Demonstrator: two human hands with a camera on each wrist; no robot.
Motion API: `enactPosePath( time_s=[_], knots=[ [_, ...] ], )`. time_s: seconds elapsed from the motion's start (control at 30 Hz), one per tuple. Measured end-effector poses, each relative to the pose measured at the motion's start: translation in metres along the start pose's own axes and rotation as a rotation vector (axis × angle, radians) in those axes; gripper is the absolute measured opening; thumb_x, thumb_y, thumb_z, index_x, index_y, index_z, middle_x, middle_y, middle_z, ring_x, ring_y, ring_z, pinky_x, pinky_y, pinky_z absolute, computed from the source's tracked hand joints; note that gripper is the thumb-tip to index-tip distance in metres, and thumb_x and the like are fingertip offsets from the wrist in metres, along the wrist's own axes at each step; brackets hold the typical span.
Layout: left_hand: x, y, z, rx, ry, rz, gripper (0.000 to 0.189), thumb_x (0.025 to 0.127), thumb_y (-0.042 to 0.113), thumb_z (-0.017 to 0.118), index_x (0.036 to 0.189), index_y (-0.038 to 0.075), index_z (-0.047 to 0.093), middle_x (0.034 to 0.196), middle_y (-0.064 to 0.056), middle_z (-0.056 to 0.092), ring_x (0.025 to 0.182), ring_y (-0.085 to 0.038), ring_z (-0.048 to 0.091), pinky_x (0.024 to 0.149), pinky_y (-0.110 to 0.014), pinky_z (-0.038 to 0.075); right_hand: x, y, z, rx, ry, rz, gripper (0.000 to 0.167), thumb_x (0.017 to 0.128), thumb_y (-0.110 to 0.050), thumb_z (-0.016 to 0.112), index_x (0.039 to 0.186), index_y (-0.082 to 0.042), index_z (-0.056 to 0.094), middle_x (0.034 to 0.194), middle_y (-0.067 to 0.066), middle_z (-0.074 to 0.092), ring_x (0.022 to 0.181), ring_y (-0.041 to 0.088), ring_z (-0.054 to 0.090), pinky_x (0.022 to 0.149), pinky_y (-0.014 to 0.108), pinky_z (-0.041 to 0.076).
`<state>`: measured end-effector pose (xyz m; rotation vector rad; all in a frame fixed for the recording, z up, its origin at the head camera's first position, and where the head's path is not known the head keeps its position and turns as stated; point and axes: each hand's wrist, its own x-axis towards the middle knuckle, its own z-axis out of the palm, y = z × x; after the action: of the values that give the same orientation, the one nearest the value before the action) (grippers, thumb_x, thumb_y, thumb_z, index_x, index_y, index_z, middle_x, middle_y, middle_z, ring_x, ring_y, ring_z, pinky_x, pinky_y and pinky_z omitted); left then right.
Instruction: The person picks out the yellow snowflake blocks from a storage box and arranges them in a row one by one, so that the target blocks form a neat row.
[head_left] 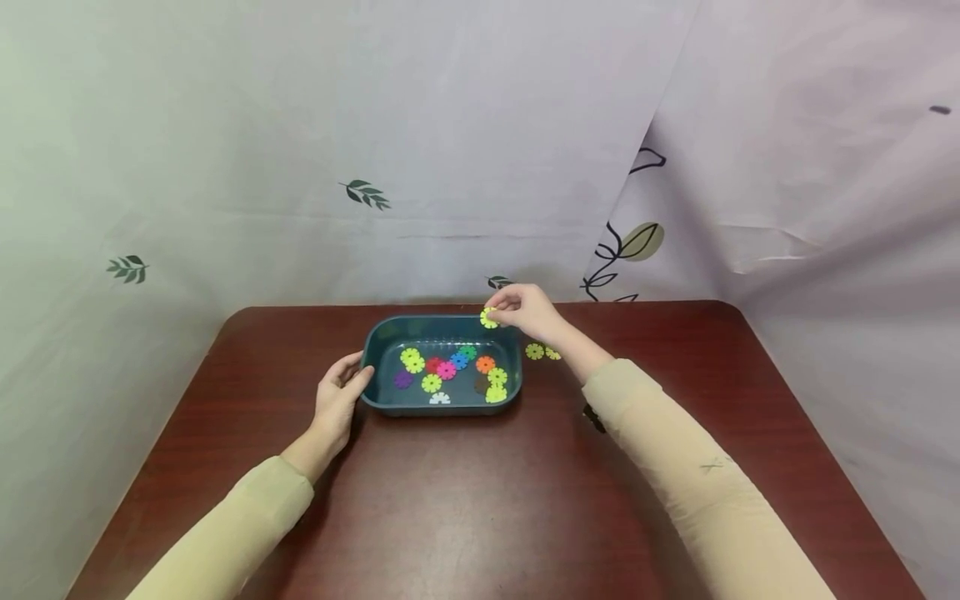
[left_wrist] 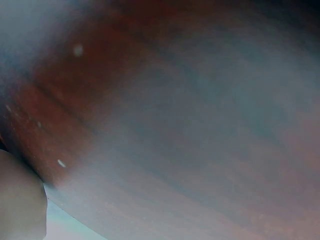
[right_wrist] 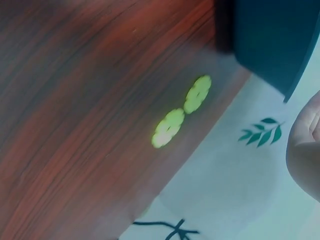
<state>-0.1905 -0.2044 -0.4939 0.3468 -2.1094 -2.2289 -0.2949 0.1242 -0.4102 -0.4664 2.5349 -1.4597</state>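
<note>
My left hand (head_left: 337, 400) grips a dark teal plastic tray (head_left: 442, 409) by its left end, thumb over the rim. Between the thumb and fingertips of my right hand (head_left: 525, 310) is a yellow snowflake building disc (head_left: 489, 317), pinched above the tray's far right corner. Several more discs lie scattered on the tray floor: yellow, a purple one (head_left: 403, 380), pink, red, blue, green, an orange one (head_left: 486, 364), brown and white. In the right wrist view, part of the right hand (right_wrist: 306, 145) shows at the right edge, beside the tray's outer wall (right_wrist: 272, 42).
Two yellow discs (right_wrist: 168, 128) lie on the reddish-brown wooden table (head_left: 480, 517), right of the tray. A small dark object (head_left: 593, 418) shows beside the right sleeve. Pale cloth (head_left: 450, 125) with leaf prints hangs behind the table. The left wrist view is mostly blurred.
</note>
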Motion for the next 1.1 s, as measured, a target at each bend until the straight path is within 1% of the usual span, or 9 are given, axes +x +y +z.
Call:
enactPosePath(
  time_s=[0.17, 0.3, 0.53, 0.6, 0.67, 0.73, 0.8, 0.93, 1.1],
  knots=[
    [-0.001, 0.000, 0.000, 0.000, 0.004, 0.001, 0.043, 0.106, 0.011, 0.064, 0.146, -0.001, 0.053, 0.104, 0.027, 0.068, 0.108, 0.007, 0.061, 0.089, -0.010, 0.052, -0.006, 0.007, -0.015, 0.043, 0.024, 0.027, 0.019, 0.099, -0.009, 0.075, 0.115, 0.001, 0.075, 0.108, 0.018, 0.075, 0.100, 0.040, 0.073, 0.095, 0.054, 0.061],
    [-0.001, -0.001, 0.000, -0.003, 0.000, 0.004, 0.041, 0.106, 0.010, 0.063, 0.145, 0.000, 0.053, 0.104, 0.027, 0.069, 0.107, 0.007, 0.061, 0.089, -0.011, 0.052, -0.009, 0.014, -0.025, 0.050, 0.057, 0.053, 0.019, 0.099, -0.009, 0.075, 0.115, 0.002, 0.075, 0.106, 0.017, 0.075, 0.099, 0.042, 0.072, 0.098, 0.059, 0.059],
    [-0.001, -0.001, -0.001, 0.003, 0.005, 0.006, 0.040, 0.106, 0.013, 0.064, 0.144, 0.001, 0.055, 0.104, 0.025, 0.069, 0.108, 0.001, 0.062, 0.088, -0.012, 0.052, -0.017, 0.031, -0.043, 0.072, 0.085, 0.085, 0.022, 0.100, -0.009, 0.074, 0.117, 0.005, 0.073, 0.107, 0.019, 0.075, 0.104, 0.048, 0.071, 0.100, 0.059, 0.058],
    [-0.001, -0.001, 0.000, 0.007, 0.001, 0.009, 0.040, 0.106, 0.012, 0.064, 0.144, 0.001, 0.055, 0.104, 0.025, 0.070, 0.107, 0.002, 0.062, 0.088, -0.011, 0.053, -0.019, 0.037, -0.047, 0.076, 0.091, 0.089, 0.023, 0.100, -0.008, 0.074, 0.118, 0.006, 0.073, 0.106, 0.018, 0.076, 0.100, 0.040, 0.074, 0.100, 0.058, 0.059],
    [-0.001, -0.001, 0.000, 0.006, 0.002, 0.009, 0.040, 0.106, 0.011, 0.063, 0.144, 0.001, 0.055, 0.103, 0.025, 0.070, 0.105, 0.002, 0.062, 0.088, -0.011, 0.052, -0.020, 0.043, -0.051, 0.082, 0.104, 0.094, 0.024, 0.099, -0.008, 0.074, 0.118, 0.008, 0.073, 0.105, 0.017, 0.076, 0.092, 0.028, 0.075, 0.100, 0.057, 0.059],
    [-0.001, -0.001, 0.000, 0.003, 0.006, 0.010, 0.039, 0.106, 0.010, 0.063, 0.143, 0.001, 0.055, 0.103, 0.025, 0.070, 0.106, 0.002, 0.062, 0.088, -0.011, 0.052, -0.022, 0.048, -0.054, 0.085, 0.110, 0.101, 0.025, 0.100, -0.008, 0.074, 0.119, 0.009, 0.072, 0.106, 0.017, 0.076, 0.086, 0.015, 0.073, 0.100, 0.056, 0.059],
    [-0.001, -0.001, 0.001, -0.001, 0.009, 0.014, 0.039, 0.106, 0.010, 0.064, 0.142, 0.001, 0.056, 0.103, 0.025, 0.070, 0.106, 0.002, 0.062, 0.088, -0.011, 0.052, -0.023, 0.052, -0.057, 0.083, 0.115, 0.113, 0.026, 0.100, -0.008, 0.073, 0.119, 0.009, 0.072, 0.107, 0.018, 0.076, 0.082, 0.007, 0.070, 0.099, 0.055, 0.059],
    [0.000, -0.002, 0.000, -0.004, 0.013, 0.021, 0.038, 0.105, 0.012, 0.065, 0.141, 0.002, 0.056, 0.102, 0.024, 0.070, 0.106, 0.001, 0.062, 0.088, -0.012, 0.053, -0.027, 0.062, -0.061, 0.068, 0.123, 0.150, 0.026, 0.101, -0.009, 0.073, 0.119, 0.010, 0.072, 0.108, 0.020, 0.077, 0.081, 0.006, 0.070, 0.098, 0.050, 0.061],
    [0.001, -0.003, 0.000, -0.002, 0.010, 0.021, 0.040, 0.105, 0.012, 0.065, 0.142, 0.001, 0.056, 0.102, 0.025, 0.070, 0.107, 0.001, 0.062, 0.088, -0.012, 0.052, -0.033, 0.073, -0.064, 0.053, 0.144, 0.190, 0.026, 0.101, -0.008, 0.072, 0.120, 0.011, 0.071, 0.103, 0.013, 0.078, 0.079, 0.005, 0.070, 0.094, 0.044, 0.063]
  ],
)
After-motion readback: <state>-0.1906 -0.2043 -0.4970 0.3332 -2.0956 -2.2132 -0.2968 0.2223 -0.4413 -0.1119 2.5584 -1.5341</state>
